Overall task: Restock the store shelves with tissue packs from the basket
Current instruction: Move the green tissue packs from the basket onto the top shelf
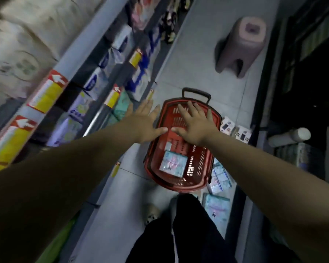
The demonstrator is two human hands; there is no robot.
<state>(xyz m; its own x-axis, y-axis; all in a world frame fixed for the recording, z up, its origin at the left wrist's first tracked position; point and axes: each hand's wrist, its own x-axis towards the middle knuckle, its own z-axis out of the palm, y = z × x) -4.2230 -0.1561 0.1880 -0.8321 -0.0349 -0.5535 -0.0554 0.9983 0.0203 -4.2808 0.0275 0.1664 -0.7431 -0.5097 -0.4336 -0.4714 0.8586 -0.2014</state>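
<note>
Shelves (95, 88) at left carry stocked packs. Left hand (144, 123) spread flat, holding nothing. Right hand (195, 126) likewise spread, above the red basket (211, 164) on the floor. One tissue pack (173, 164) lies inside the basket.

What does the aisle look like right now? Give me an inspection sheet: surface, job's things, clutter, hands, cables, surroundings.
Surface: grey tiled floor.
Job's things: red basket stands on the floor, one tissue pack inside; shelves at left hold stock.
Clutter: loose packs on the floor right of the basket; small boxes beyond them; pink stool farther down the aisle.
Hands: left hand open by the basket's left rim; right hand open over the basket; neither holds anything.
Cables: nothing seen.
Surroundings: dark shelving at right, contents unclear.
</note>
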